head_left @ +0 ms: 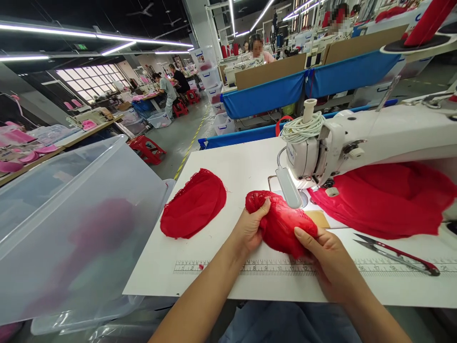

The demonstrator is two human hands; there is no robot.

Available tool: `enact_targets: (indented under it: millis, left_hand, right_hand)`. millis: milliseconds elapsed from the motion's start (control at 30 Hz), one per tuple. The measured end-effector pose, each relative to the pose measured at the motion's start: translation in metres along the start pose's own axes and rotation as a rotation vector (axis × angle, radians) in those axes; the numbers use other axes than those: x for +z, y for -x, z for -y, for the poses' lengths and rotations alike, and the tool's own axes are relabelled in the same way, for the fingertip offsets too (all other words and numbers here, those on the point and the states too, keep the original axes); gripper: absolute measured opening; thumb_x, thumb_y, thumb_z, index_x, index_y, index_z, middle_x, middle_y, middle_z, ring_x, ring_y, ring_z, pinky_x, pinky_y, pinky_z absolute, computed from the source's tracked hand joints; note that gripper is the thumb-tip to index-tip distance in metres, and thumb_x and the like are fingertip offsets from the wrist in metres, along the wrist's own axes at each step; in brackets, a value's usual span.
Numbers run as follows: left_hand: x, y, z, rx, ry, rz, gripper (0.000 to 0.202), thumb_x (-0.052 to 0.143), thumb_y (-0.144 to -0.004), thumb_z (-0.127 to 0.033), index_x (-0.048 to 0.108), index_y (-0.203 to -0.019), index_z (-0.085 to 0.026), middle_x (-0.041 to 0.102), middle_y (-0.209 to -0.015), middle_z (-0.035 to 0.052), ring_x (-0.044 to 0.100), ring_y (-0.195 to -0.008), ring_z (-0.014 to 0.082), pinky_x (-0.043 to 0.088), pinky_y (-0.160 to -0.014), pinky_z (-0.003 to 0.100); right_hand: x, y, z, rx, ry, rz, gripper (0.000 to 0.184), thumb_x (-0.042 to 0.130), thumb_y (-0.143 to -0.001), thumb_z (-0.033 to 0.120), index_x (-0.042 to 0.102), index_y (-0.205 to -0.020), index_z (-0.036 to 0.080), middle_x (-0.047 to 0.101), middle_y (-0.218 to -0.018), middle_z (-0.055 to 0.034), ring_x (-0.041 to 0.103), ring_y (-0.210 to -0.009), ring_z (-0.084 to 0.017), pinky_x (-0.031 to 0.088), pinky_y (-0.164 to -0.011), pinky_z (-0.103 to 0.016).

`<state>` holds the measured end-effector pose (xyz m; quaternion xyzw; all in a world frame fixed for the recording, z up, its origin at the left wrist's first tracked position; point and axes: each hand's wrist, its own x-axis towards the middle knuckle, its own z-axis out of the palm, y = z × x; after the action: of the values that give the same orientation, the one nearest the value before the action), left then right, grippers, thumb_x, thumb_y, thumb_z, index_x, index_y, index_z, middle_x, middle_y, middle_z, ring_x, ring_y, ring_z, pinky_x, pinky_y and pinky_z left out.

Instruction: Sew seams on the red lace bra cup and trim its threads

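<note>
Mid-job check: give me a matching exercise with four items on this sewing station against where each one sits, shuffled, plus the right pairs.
Things:
1. red lace piece
2. lace stack
3. thread snips
4. clear bin

Places:
A. lying right of the right hand
B. beside the table, at its left edge
C. gripped by the left hand and right hand
D. lying flat, left of both hands

Pairs: 1-C, 2-D, 3-A, 4-B.

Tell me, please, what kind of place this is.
Probably a garment factory: a sewing machine on the worktable, the left hand and right hand holding a red lace piece, other workers seated behind.
</note>
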<state>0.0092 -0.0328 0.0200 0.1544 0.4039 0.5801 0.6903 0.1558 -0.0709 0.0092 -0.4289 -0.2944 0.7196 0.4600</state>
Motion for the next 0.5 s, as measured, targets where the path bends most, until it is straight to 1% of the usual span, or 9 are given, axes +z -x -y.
enact_targets:
  millis: [67,100,167,267,333,367,433,500]
  left_hand:
    - [0.0,-0.001,0.0,0.007,-0.009,0.006,0.029,0.089,-0.061,-0.026,0.071,-0.08,-0.012,0.073,-0.077,0.0051,0.068,-0.068,0.0156,0.056,-0.079,0.028]
    - [0.0,-0.001,-0.001,0.01,-0.009,-0.005,0.028,0.088,-0.062,-0.026,0.071,-0.079,-0.012,0.073,-0.076,0.0049,0.067,-0.067,0.0154,0.056,-0.079,0.028]
    - [0.0,-0.002,-0.004,0.011,-0.005,-0.053,0.021,0.084,-0.068,-0.024,0.07,-0.078,-0.011,0.072,-0.075,0.0052,0.067,-0.067,0.0151,0.055,-0.079,0.029]
    - [0.0,-0.005,-0.009,0.0,0.029,-0.21,0.011,0.073,-0.08,-0.018,0.067,-0.073,-0.011,0.07,-0.072,0.0053,0.066,-0.065,0.0146,0.056,-0.075,0.028]
    - [-0.001,-0.008,-0.012,-0.014,0.05,-0.301,0.014,0.067,-0.084,-0.014,0.064,-0.07,-0.012,0.068,-0.068,0.0043,0.065,-0.062,0.0136,0.056,-0.072,0.028]
    - [-0.001,-0.009,-0.013,-0.024,0.055,-0.325,0.016,0.067,-0.084,-0.013,0.062,-0.068,-0.012,0.066,-0.066,0.0036,0.064,-0.06,0.013,0.055,-0.072,0.027]
    - [-0.002,-0.011,-0.015,-0.049,0.053,-0.336,0.017,0.068,-0.082,-0.011,0.061,-0.067,-0.012,0.065,-0.064,0.003,0.062,-0.057,0.0127,0.055,-0.071,0.028]
    - [-0.003,-0.012,-0.015,-0.066,0.052,-0.337,0.017,0.069,-0.081,-0.011,0.061,-0.066,-0.012,0.065,-0.063,0.003,0.062,-0.056,0.013,0.055,-0.07,0.029]
  right_hand:
    - [-0.001,-0.002,0.001,-0.008,0.033,0.011,0.038,0.081,-0.065,0.05,0.062,-0.06,0.017,0.045,-0.052,0.005,0.033,-0.048,-0.006,0.028,-0.043,-0.02]
    - [-0.001,-0.003,0.001,-0.019,0.046,0.017,0.037,0.08,-0.066,0.05,0.063,-0.062,0.017,0.046,-0.054,0.0045,0.033,-0.049,-0.007,0.028,-0.043,-0.02]
    - [-0.002,-0.002,-0.002,-0.057,0.087,0.047,0.035,0.077,-0.07,0.05,0.065,-0.068,0.018,0.051,-0.06,0.0023,0.039,-0.055,-0.01,0.033,-0.048,-0.022]
    - [-0.003,0.005,-0.01,-0.175,0.236,0.095,0.034,0.069,-0.078,0.052,0.064,-0.07,0.018,0.054,-0.066,0.0,0.045,-0.063,-0.013,0.039,-0.057,-0.025]
    - [-0.003,0.012,-0.016,-0.248,0.355,0.096,0.037,0.063,-0.081,0.053,0.061,-0.067,0.019,0.051,-0.064,0.0006,0.042,-0.062,-0.013,0.037,-0.056,-0.025]
    - [-0.003,0.016,-0.018,-0.267,0.398,0.093,0.039,0.062,-0.082,0.055,0.059,-0.065,0.019,0.048,-0.062,0.0013,0.04,-0.06,-0.013,0.036,-0.054,-0.025]
    - [-0.003,0.023,-0.022,-0.283,0.439,0.08,0.042,0.06,-0.082,0.056,0.053,-0.061,0.02,0.043,-0.059,0.0025,0.036,-0.057,-0.013,0.033,-0.051,-0.024]
    - [-0.004,0.027,-0.023,-0.286,0.459,0.068,0.043,0.062,-0.081,0.056,0.05,-0.059,0.02,0.042,-0.058,0.0029,0.036,-0.056,-0.012,0.032,-0.051,-0.023]
